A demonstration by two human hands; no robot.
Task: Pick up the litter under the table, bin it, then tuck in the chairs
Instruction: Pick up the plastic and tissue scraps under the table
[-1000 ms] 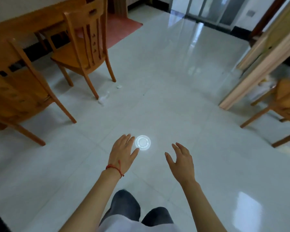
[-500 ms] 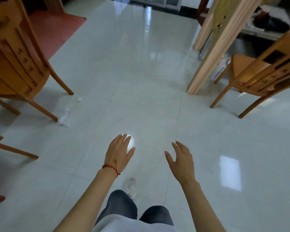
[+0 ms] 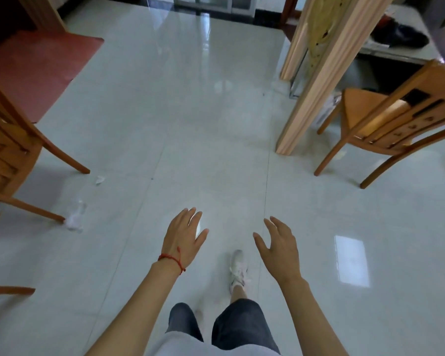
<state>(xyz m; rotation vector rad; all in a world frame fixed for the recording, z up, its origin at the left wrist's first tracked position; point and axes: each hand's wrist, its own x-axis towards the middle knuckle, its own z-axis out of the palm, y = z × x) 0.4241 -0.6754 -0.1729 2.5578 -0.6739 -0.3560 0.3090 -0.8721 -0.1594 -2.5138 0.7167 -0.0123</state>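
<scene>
My left hand [image 3: 184, 236], with a red string at the wrist, and my right hand [image 3: 280, 244] hover empty over the white tiled floor, fingers spread. A crumpled clear wrapper [image 3: 75, 217] lies on the floor beside a leg of the left wooden chair [image 3: 8, 152]. A small white scrap [image 3: 100, 179] lies a little farther off, near that chair's other leg. Another wooden chair [image 3: 385, 124] stands at the right, beside a pale wooden table leg [image 3: 311, 98]. Something pale shows on the floor behind that chair, too blurred to name.
A red floor area [image 3: 34, 68] lies at the back left. A sliding glass door [image 3: 211, 2] closes the far end. A grey tabletop [image 3: 401, 51] with dark things on it sits at the upper right. My white shoe [image 3: 238, 269] steps forward between my hands.
The view has swung right and forward: the left chairs slid toward the left edge, and the right chair and table leg came closer. Both hands stay empty and spread.
</scene>
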